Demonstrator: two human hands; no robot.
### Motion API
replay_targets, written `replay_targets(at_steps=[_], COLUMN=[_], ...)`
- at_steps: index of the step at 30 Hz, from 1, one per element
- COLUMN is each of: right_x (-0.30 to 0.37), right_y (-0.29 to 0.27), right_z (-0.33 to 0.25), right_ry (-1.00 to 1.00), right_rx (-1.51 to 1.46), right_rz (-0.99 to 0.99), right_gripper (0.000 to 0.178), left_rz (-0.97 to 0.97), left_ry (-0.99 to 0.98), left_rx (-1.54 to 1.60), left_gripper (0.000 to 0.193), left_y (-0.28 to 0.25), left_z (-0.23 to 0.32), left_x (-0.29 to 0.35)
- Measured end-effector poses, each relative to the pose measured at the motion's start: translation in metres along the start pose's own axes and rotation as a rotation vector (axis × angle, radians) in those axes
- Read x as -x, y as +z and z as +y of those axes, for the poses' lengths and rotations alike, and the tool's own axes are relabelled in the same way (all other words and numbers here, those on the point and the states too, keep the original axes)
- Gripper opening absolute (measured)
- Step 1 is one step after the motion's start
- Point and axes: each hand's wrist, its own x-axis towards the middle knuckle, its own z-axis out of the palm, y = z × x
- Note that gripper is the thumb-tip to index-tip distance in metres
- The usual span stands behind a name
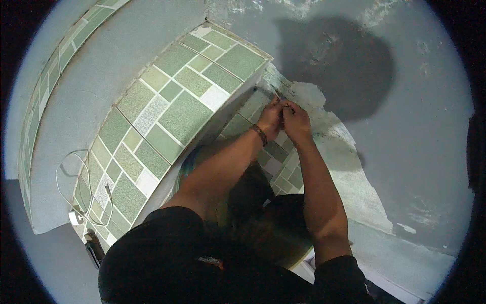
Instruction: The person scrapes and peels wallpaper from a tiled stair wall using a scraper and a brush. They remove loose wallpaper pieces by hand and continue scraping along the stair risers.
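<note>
My left hand [271, 120], with a dark bracelet [259, 135] at the wrist, is held close against my right hand [296, 121] in front of me. The fingers of both hands are closed and bent inward at the same spot. A small, thin thing [277, 94] pokes out beyond the fingertips, close to the corner where the wall meets the tiled ledge. It is too small and dim to name, and most of it is hidden by my fingers.
To the left runs a green and white tiled ledge [177, 101]. A white charger with its cable [76, 218] lies on it, with a dark object [94, 252] nearby. A grey wall with peeling paint [420, 142] rises at the right. Tiled floor [276, 152] shows below my hands.
</note>
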Motion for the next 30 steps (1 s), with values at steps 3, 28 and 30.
replay_targets(at_steps=[3,28,30], right_x=[0.002,0.006,0.004], right_y=[-0.001,0.018,0.019], right_z=[-0.007,-0.013,-0.009], right_ry=[0.019,-0.031,-0.045], right_rx=[-0.012,-0.045,0.012], right_rz=[0.008,0.065,0.041], right_gripper=[0.041,0.042,0.041], left_rz=[-0.03,0.0,-0.024], left_ry=[0.032,-0.022,0.019], left_rx=[0.064,0.168,0.179], left_gripper=[0.021,0.026,0.026], left_y=[-0.003,-0.013,-0.013], left_z=[0.004,0.002,0.003], left_x=[-0.002,-0.005,-0.008])
